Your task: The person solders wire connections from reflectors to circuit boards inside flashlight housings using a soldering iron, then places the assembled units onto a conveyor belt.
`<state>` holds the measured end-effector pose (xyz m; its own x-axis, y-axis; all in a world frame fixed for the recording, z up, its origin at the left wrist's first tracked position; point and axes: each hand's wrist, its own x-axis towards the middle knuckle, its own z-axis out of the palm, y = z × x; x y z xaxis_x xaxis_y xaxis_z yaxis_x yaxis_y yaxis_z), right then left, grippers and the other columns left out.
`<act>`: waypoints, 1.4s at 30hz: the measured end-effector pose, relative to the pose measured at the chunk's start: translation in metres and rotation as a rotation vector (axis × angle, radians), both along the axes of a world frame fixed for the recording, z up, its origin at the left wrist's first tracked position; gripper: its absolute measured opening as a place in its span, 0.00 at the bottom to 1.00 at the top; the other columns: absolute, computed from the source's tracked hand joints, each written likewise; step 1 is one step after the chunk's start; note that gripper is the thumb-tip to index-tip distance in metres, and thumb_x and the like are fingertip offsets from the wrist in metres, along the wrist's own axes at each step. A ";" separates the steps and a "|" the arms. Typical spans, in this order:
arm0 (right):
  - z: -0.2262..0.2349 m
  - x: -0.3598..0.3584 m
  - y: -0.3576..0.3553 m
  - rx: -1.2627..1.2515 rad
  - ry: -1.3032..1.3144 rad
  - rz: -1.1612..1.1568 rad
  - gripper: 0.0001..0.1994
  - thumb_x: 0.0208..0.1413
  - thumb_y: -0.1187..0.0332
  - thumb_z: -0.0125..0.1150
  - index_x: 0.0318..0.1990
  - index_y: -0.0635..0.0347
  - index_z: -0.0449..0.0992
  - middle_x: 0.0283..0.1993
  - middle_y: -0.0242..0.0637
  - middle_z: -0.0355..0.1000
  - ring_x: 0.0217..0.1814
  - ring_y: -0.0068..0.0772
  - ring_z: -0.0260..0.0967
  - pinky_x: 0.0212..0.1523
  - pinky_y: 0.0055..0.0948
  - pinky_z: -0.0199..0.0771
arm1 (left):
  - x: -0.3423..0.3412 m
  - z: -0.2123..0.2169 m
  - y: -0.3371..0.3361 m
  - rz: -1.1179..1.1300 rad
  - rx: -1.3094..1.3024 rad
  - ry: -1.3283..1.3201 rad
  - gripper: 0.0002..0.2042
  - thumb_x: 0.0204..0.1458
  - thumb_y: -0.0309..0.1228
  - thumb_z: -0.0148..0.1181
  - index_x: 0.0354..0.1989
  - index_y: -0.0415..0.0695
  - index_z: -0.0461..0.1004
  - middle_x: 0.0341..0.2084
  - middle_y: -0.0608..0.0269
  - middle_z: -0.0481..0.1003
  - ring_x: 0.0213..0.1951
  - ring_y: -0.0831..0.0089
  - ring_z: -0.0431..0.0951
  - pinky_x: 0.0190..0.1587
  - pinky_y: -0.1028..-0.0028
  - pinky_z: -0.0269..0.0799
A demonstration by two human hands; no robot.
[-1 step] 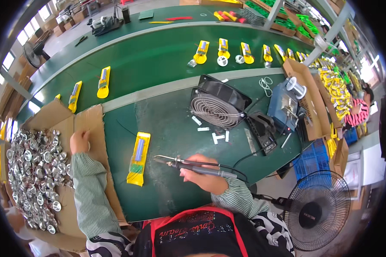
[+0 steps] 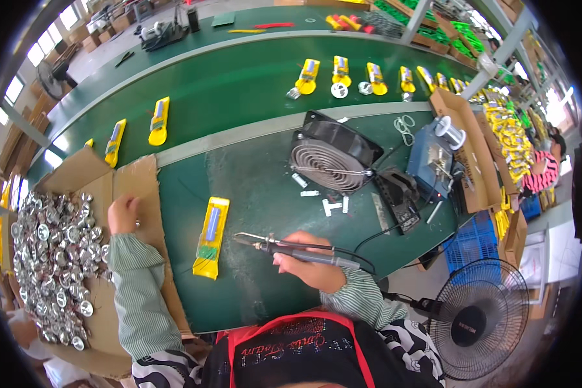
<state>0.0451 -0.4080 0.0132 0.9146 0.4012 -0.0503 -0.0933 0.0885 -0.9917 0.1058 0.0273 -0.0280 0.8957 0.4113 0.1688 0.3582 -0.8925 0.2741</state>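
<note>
My left hand [image 2: 123, 215] is over the right side of a cardboard box [image 2: 100, 330], with the fingers bent inward; I cannot tell if something small is pinched between them. This box is open, and inside it lies a big heap of round silver parts [image 2: 55, 265], piled mostly to the left, so that some cardboard is seen beside them.

My right hand [image 2: 318, 275] is closed around the handle of a soldering iron [image 2: 304, 255]. Its tip points to the left, toward a yellow holder [image 2: 211, 239], but is apart from it. The holder lies on the green surface [image 2: 271, 301], between the box and the iron. It is itself like a long tray: in it there are a blue battery [image 2: 213, 226] and, nearer to me, a green part [image 2: 207, 252].

Farther on the surface stands a black fan [image 2: 330, 155], with small white pieces [image 2: 328, 208] beside it. To the right of this fan is a blue machine [image 2: 425, 158], which carries a spool [image 2: 451, 134]. Next to the machine there is a long cardboard box with open top [image 2: 464, 145]. A blue crate [image 2: 469, 249] is below the surface; its content I cannot tell.
</note>
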 end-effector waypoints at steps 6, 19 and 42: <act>0.001 0.002 -0.005 0.010 -0.057 0.029 0.08 0.50 0.78 0.59 0.37 0.70 0.70 0.31 0.43 0.75 0.29 0.25 0.74 0.29 0.22 0.75 | -0.065 0.040 -0.123 -0.231 -0.294 -0.089 0.06 0.43 0.28 0.63 0.29 0.40 0.77 0.24 0.54 0.75 0.28 0.63 0.75 0.32 0.69 0.69; -0.008 0.007 0.039 0.028 0.054 0.126 0.08 0.52 0.78 0.56 0.38 0.69 0.67 0.30 0.43 0.74 0.28 0.26 0.72 0.30 0.23 0.76 | -0.109 0.029 -0.168 -0.286 -0.388 -0.044 0.05 0.45 0.26 0.60 0.25 0.38 0.71 0.23 0.56 0.72 0.29 0.60 0.73 0.32 0.66 0.67; -0.012 0.013 0.048 0.012 0.100 0.095 0.08 0.49 0.78 0.59 0.36 0.69 0.69 0.28 0.40 0.75 0.27 0.23 0.73 0.29 0.21 0.74 | -0.109 0.029 -0.165 -0.285 -0.465 0.005 0.04 0.45 0.25 0.59 0.25 0.38 0.71 0.23 0.55 0.72 0.28 0.60 0.73 0.29 0.67 0.69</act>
<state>0.0576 -0.3599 0.0008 0.8632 0.4868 -0.1341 -0.2001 0.0861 -0.9760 -0.0029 -0.1373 0.0007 0.9829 0.1826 0.0225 0.1221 -0.7391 0.6624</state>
